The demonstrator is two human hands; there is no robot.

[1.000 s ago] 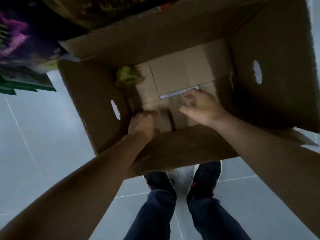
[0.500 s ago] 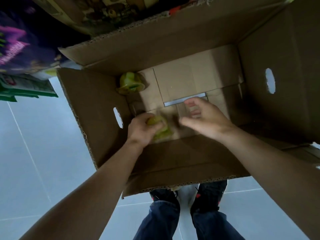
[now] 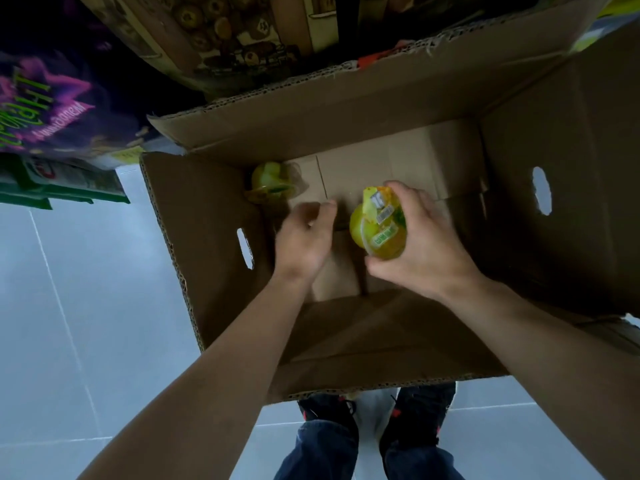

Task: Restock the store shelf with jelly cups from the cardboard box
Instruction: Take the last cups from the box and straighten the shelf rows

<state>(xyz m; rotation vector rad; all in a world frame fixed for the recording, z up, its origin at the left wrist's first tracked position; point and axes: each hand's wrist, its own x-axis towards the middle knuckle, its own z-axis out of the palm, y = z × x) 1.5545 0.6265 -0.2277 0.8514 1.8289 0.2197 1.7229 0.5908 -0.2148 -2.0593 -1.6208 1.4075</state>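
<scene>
Head view, looking down.

Box: open brown cardboard, flaps folded outward, standing on a pale tiled floor. An oval hand-hole shows in the left wall and another in the right wall. The bottom is mostly bare cardboard.

Right hand: inside the box, above its bottom. Fingers and thumb are curled round a jelly cup, thumb at the near edge, fingertips over the far side. The cup is yellow-green with a printed lid and small labels, tilted so the lid faces up and toward the camera.

Left hand: inside the box, just left of the held cup, not touching it. Fingers loosely bent and blurred, reaching toward the far left corner; it holds nothing.

Second cup: yellow-green, lying in the far left corner of the box bottom, against the left wall, apart from both hands.

Shelf goods: purple and green packets at upper left; printed cartons beyond the far flap.

Shoes: dark, with blue trouser legs, showing below the near flap.
</scene>
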